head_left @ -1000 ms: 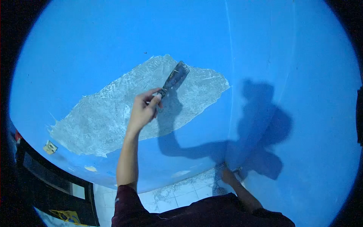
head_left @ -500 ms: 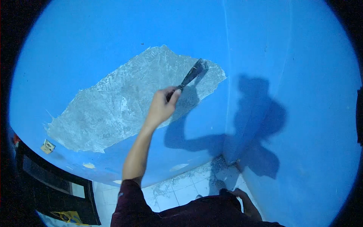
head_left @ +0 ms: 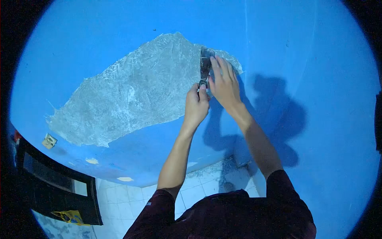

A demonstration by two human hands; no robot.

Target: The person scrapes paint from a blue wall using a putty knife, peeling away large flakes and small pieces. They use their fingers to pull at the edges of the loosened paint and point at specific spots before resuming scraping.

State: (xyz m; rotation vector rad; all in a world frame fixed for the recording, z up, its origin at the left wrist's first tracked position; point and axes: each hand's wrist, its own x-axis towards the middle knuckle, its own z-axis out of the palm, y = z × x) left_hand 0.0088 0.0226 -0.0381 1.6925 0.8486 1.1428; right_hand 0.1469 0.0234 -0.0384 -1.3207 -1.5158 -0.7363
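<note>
My left hand (head_left: pixel 197 104) is closed round the dark handle of a scraper (head_left: pixel 206 65), its blade pointing up over the right part of a grey patch (head_left: pixel 131 93) on the blue wall (head_left: pixel 119 24). Close beside the blade on the right is my right hand (head_left: pixel 225 84), its fingers stretched upward and its fingertips at the blade's right edge. The scraper's handle is mostly hidden by my left fingers.
A beige wall socket (head_left: pixel 49 141) is at the lower left, above a dark frame (head_left: pixel 59 187) with a yellow item (head_left: pixel 71 217) near it. White floor tiles (head_left: pixel 123 195) lie below the wall. Shadows fall on the wall at the right.
My right hand has come up from the lower right to the scraper's blade. My left hand has moved right with the scraper, which now points more upright.
</note>
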